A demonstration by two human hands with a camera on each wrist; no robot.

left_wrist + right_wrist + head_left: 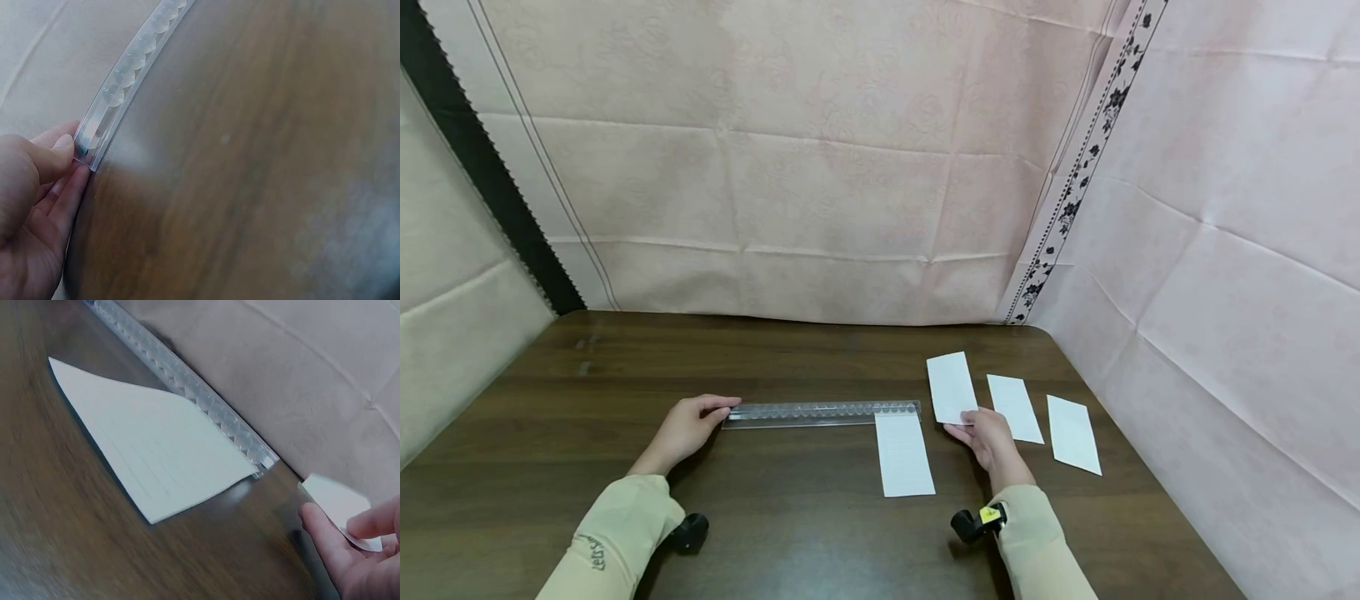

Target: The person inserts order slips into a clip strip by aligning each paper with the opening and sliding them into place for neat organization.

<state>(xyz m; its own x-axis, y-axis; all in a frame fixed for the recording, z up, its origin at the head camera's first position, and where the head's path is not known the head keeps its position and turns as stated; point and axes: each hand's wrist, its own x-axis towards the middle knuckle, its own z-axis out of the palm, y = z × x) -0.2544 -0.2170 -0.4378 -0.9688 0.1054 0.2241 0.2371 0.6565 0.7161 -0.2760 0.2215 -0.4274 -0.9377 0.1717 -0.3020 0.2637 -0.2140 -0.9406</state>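
A long clear plastic strip with a row of rounded, scalloped tabs lies crosswise on the table. My left hand pinches its left end between thumb and fingers, seen closely in the left wrist view. At the strip's right end, a lined white paper card has its top edge along the tabs; the right wrist view shows faint lines on the card. Just right of the strip, my right hand pinches a white paper card by its lower edge, tilted up.
Two more white cards, one nearer and one farther right, lie on the brown wooden table. Pale cloth hangs behind the table and along both sides. Each wrist carries a black camera mount.
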